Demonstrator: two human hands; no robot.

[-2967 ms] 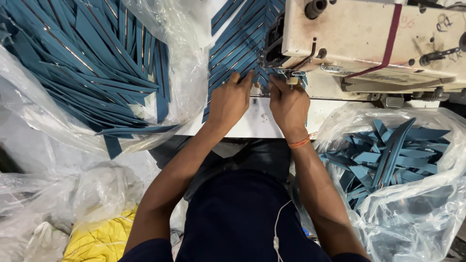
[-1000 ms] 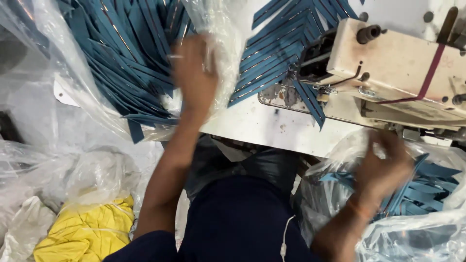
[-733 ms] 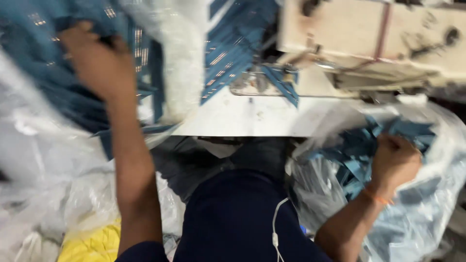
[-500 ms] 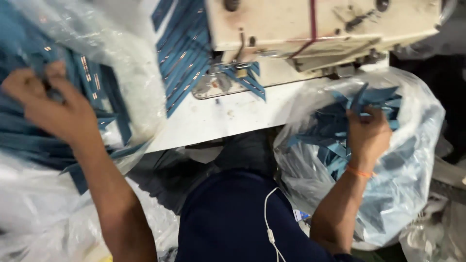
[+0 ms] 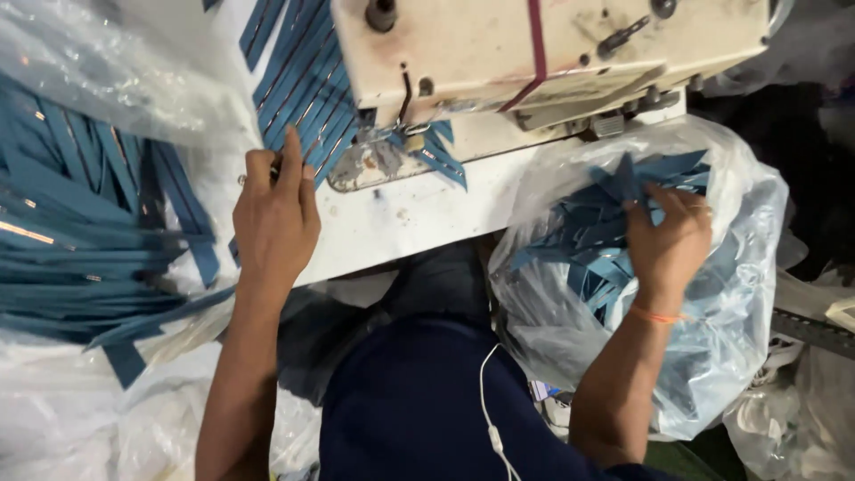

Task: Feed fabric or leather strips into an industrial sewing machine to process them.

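The right hand (image 5: 666,240) pinches thin, limp blue fabric strips (image 5: 592,236) inside the clear plastic bag (image 5: 739,294), light floppy pieces best nipped at an end, while the left hand (image 5: 274,223) lies loosely curled on the white table (image 5: 419,218).

Glossy clear plastic bag (image 5: 730,294), matt blue cloth strips (image 5: 80,267), scuffed cream-painted metal sewing machine (image 5: 552,44)

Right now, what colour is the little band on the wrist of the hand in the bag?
Orange: the wristband on the right hand, seen in the head view.
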